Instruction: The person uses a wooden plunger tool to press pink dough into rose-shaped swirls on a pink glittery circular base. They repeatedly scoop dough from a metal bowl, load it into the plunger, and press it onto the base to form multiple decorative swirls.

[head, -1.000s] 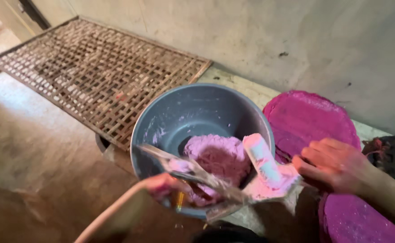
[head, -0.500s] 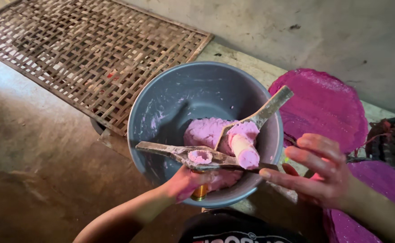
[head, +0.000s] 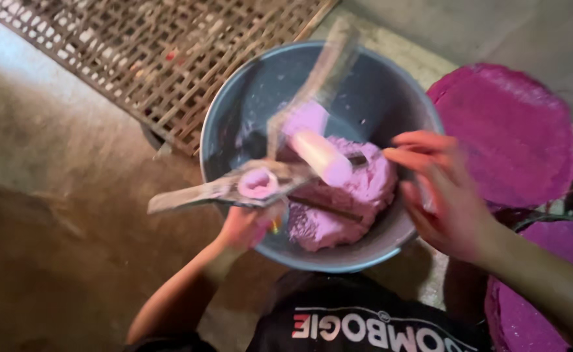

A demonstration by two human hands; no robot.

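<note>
Dough (head: 355,195), soft, lumpy and pink, sits in a round grey metal bowl (head: 391,91) on the floor. Left hand (head: 244,228) has its fingers clenched around a hinged wooden press (head: 234,186) smeared with paste. Right hand (head: 446,195) hovers over the bowl's rim, fingers spread and released. Flat pink discs (head: 501,130) lie beside.
</note>
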